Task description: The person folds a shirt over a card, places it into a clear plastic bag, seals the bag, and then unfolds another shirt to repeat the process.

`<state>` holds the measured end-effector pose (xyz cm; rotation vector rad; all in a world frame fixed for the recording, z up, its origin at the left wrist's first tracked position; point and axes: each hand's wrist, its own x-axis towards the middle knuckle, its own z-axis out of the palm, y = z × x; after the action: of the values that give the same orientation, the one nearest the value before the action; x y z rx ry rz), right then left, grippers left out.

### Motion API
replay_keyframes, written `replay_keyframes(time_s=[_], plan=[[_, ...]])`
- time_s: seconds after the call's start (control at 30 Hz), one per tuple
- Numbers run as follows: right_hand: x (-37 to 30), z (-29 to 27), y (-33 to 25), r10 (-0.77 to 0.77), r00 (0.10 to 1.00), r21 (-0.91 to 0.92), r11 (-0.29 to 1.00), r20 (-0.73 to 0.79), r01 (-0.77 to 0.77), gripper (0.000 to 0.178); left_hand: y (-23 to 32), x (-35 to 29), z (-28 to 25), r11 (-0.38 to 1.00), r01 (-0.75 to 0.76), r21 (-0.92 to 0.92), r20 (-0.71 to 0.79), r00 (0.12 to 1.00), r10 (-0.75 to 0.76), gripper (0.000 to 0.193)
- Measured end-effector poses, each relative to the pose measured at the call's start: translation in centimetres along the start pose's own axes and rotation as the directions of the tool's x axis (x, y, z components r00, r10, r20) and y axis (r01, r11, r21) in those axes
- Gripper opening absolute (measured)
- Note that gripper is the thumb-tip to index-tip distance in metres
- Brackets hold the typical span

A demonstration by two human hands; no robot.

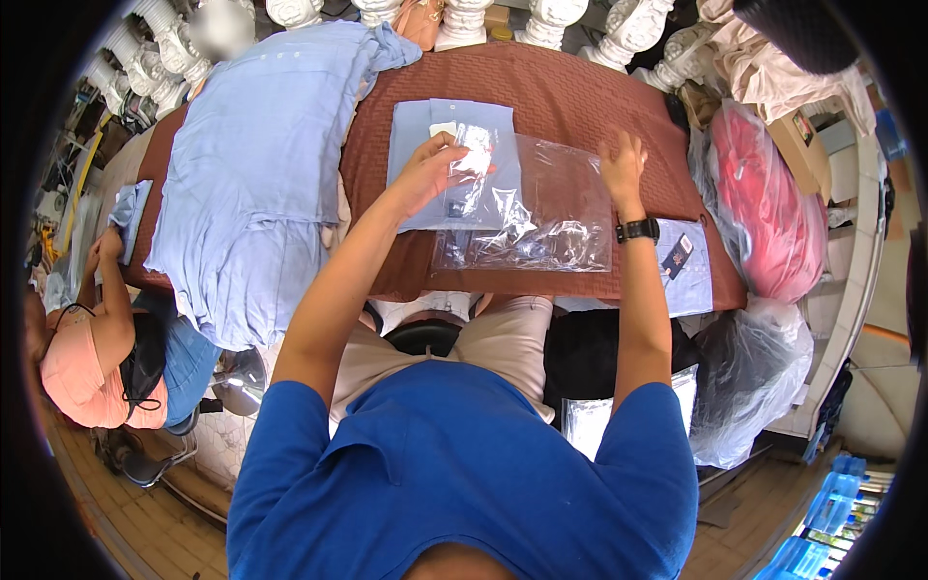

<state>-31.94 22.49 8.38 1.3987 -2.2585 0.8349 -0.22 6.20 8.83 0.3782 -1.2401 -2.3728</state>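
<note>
Head view, centre of frame: clear plastic bag (565,198) overlaps a folded blue shirt (410,140) on brown cloth (570,101). Left hand (427,179) over the bag's left part; pinching film or not, can't tell. Right hand (623,174), fingers parted, seemingly empty, by its right edge. Film probably light, limp, slippery; best held at edges.

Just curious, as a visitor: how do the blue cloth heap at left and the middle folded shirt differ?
The heap is large and rumpled; the folded shirt is smaller and flat. The heap lies uncovered, while clear plastic partly covers the folded shirt. Both are light blue.
</note>
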Motion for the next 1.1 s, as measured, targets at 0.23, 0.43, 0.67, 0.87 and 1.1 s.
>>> replay_keyframes(time_s=[0.23,0.43,0.67,0.87,1.1], plan=[[0.3,-4.1,-15.5,-0.223,0.871,0.620,0.776,0.437,-0.112,0.033,0.3,-0.8,1.6,0.995,-0.081,0.058,0.052,0.996,0.078,0.017],[0.9,-1.9,-15.1,-0.296,0.814,0.712,0.675,0.500,-0.192,0.020,2.2,-1.6,1.6,0.843,-0.237,0.483,0.129,0.971,0.200,0.031],[0.9,-2.7,-16.5,-0.326,0.804,0.694,0.706,0.497,-0.142,0.018,3.4,-2.1,1.1,0.739,-0.307,0.600,0.156,0.951,0.268,0.024],[0.6,-2.9,-16.1,-0.321,0.833,0.727,0.673,0.451,-0.134,0.015,4.0,-2.9,2.5,0.806,-0.231,0.545,0.120,0.973,0.198,0.018],[0.0,-4.1,-16.8,-0.364,0.862,0.734,0.679,0.353,-0.014,0.010,3.4,-2.9,2.0,0.795,-0.260,0.549,0.080,0.962,0.260,0.019]])
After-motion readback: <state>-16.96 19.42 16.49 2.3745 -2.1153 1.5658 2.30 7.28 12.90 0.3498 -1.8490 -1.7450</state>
